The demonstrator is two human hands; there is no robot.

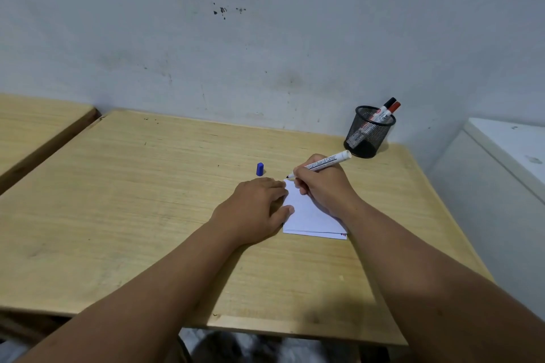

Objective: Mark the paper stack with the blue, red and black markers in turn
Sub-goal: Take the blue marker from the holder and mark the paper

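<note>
A small white paper stack lies on the wooden table. My left hand rests flat on its left edge, fingers spread, pinning it down. My right hand grips the uncapped blue marker, whose dark tip sits at the stack's far left corner. The blue cap stands upright on the table just left of the tip. Red and blue marks show at the stack's near right corner. The red marker and black marker stand capped in the mesh cup.
A black mesh pen cup stands at the table's far right corner by the wall. A second wooden table adjoins on the left. A white cabinet stands to the right.
</note>
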